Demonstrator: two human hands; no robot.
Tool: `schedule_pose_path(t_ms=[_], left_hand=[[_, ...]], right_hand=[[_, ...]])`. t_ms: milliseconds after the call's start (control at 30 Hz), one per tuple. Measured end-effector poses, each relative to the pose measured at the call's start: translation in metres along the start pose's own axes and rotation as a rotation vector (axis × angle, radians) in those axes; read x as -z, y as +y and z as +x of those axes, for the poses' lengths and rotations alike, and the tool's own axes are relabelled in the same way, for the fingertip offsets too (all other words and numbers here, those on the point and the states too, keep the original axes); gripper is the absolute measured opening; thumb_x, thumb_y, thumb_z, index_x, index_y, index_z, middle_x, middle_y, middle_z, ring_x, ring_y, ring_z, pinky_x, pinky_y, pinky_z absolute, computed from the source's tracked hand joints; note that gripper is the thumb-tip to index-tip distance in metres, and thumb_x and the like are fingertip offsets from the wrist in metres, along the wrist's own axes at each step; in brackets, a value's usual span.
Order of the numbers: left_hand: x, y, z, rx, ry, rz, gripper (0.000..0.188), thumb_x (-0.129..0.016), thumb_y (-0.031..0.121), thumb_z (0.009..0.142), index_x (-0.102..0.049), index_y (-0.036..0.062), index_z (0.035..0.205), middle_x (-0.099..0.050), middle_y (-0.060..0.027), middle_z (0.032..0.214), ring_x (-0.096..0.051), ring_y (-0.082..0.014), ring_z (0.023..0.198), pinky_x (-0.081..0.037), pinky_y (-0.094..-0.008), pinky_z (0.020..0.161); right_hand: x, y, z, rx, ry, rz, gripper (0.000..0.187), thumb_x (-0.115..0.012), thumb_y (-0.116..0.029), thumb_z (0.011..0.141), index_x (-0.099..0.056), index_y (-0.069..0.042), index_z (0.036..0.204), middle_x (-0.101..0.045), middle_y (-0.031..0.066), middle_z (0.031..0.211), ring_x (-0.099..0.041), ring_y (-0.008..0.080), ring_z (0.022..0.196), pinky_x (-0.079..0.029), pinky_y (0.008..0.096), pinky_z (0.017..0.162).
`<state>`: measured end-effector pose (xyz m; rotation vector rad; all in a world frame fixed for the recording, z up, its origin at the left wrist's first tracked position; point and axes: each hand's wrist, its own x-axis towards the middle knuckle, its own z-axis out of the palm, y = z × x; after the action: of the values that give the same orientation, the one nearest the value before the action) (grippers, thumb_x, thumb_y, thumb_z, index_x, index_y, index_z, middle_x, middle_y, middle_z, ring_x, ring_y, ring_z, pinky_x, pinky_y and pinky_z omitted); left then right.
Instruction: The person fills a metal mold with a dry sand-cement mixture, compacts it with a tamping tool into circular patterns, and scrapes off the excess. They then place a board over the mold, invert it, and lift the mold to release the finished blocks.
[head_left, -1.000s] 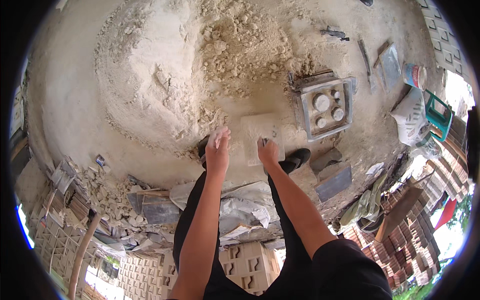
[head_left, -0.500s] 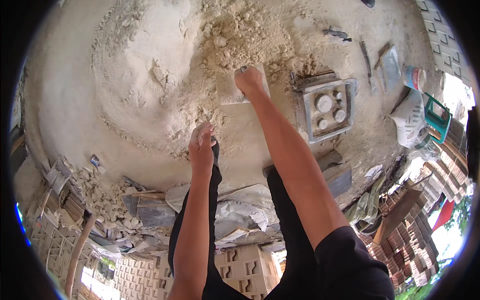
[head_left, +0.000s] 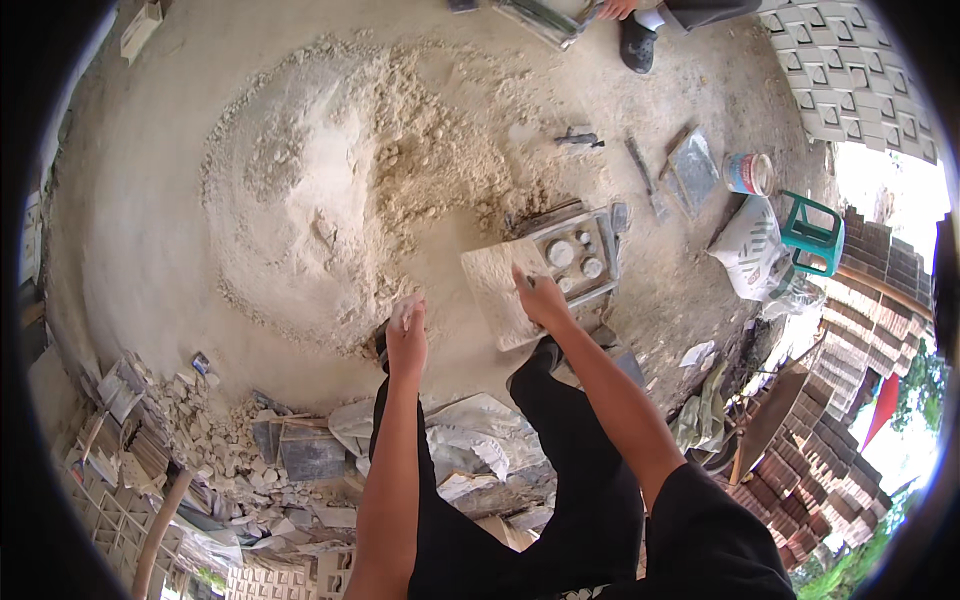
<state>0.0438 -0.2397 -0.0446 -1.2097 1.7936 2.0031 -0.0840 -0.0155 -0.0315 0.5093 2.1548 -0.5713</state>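
Note:
My right hand (head_left: 541, 301) is closed at the right part of a flat rectangular plate (head_left: 492, 298), whose pale face is dusted with powder. The plate slants beside a grey metal mould frame (head_left: 613, 262) and overlaps its left edge. Several round pale discs (head_left: 560, 254) of different sizes sit inside the frame. My left hand (head_left: 407, 335) hangs above my left foot, its dusty fingers loosely curled and apart, with nothing visible in them. Ahead of it lies a broad heap of pale powder (head_left: 335, 170), crumbly along its right side.
A person's dark shoe (head_left: 637, 46) and hand show at the top, next to another frame (head_left: 540, 22). At right stand a bucket (head_left: 748, 174), a white sack (head_left: 748, 250) and a green stool (head_left: 812, 233). A flat grey slab (head_left: 692, 172) lies nearby. Rubble (head_left: 215, 425) lies at lower left.
My right hand has brought the plate back from the crumbly powder to the left edge of the mould frame, turning it. The view has shifted, and another person's shoe and hand now show.

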Motion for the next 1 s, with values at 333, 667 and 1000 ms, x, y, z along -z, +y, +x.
schedule_pose_path(t_ms=[333, 667, 1000], left_hand=[[-0.104, 0.000, 0.014, -0.140, 0.028, 0.403, 0.038, -0.054, 0.031, 0.093, -0.060, -0.0031, 0.107, -0.068, -0.0188, 0.101, -0.066, -0.0277, 0.098, -0.050, -0.0355, 0.086], [-0.355, 0.028, 0.174, -0.508, -0.212, 1.150, 0.041, -0.057, 0.025, 0.086, -0.057, 0.0004, 0.119, -0.062, -0.0249, 0.112, -0.059, -0.0397, 0.107, -0.047, -0.0457, 0.093], [-0.486, 0.002, 0.323, -0.772, -0.070, 1.394, 0.052, -0.051, 0.016, 0.087, -0.041, 0.0043, 0.136, -0.051, -0.0178, 0.133, -0.047, -0.0324, 0.127, -0.035, -0.0536, 0.103]], right_hand=[[0.111, 0.126, 0.059, 0.143, 0.235, 0.332, 0.044, -0.059, -0.037, 0.089, -0.063, 0.005, 0.078, -0.064, 0.0262, 0.073, -0.064, 0.0437, 0.074, -0.048, 0.0464, 0.067], [0.266, 0.173, 0.200, 0.140, 0.321, -0.228, 0.047, -0.052, -0.041, 0.084, -0.069, 0.000, 0.100, -0.065, 0.0270, 0.102, -0.060, 0.0426, 0.102, -0.045, 0.0466, 0.092], [0.259, 0.223, 0.349, 0.297, 0.395, -0.670, 0.041, -0.050, -0.036, 0.091, -0.065, 0.001, 0.099, -0.067, 0.0228, 0.096, -0.064, 0.0352, 0.095, -0.041, 0.0506, 0.093]])
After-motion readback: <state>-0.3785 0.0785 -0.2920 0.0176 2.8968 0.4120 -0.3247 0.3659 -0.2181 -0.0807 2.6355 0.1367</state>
